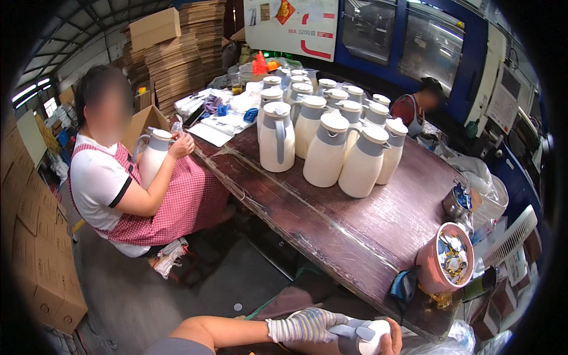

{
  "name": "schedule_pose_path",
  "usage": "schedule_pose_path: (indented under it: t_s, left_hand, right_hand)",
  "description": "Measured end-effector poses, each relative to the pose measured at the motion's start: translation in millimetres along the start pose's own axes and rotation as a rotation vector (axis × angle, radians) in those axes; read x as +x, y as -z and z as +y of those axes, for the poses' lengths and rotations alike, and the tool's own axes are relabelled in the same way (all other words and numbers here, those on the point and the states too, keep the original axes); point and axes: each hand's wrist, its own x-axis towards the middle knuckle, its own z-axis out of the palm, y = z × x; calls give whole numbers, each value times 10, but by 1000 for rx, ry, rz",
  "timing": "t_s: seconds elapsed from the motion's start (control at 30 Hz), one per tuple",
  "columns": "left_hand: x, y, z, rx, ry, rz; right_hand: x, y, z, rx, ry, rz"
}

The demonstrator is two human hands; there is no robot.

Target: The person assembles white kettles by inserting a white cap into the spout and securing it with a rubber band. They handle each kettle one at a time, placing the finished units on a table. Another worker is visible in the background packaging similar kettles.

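At the lower edge is a jug [374, 332] with a white lid and a grey collar; most of its body is out of sight. My left hand [310, 325], in a striped knit glove, closes around its grey handle side. Bare fingers of my right hand [391, 339] curl against the far right side of the jug's top. On the table ahead, several cream jugs [361, 165] with grey collars and handles stand upright in a close group.
A brown table [367, 225] spans the middle. A pink bucket [427, 265] of small parts stands at its right end. A seated person [142, 195] at left holds another jug. Another person [414, 106] is behind the table. Cardboard boxes [44, 254] line the left.
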Motion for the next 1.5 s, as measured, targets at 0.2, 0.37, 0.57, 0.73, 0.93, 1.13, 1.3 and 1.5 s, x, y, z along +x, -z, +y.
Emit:
schedule_pose_path:
  t_s: [0.2,0.37,0.57,0.73,0.93,1.13,1.3,1.5]
  left_hand:
    - [-109,6,-113,73,23,28]
    - [-113,54,99,-1,41,-37]
    - [-74,137,-172,206,-50,18]
    - [236,388,-133,131,48,-9]
    - [418,272,-291,32,-36,42]
    - [240,290,-26,199,184,-6]
    - [6,-530,-405,-853,78,-42]
    - [0,241,49,63,72,6]
  right_hand:
    - [135,-174,-534,-509,196,-200]
    - [100,-468,-591,-634,216,-70]
    - [201,-458,-564,-459,493,-159]
    - [247,-479,-498,-398,760,-370]
    - [263,-480,-499,-406,782,-418]
    - [196,-462,-513,-450,404,-192]
    - [400,-369,-225,-337,28,-137]
    - [391,-302,-600,-395,363,-403]
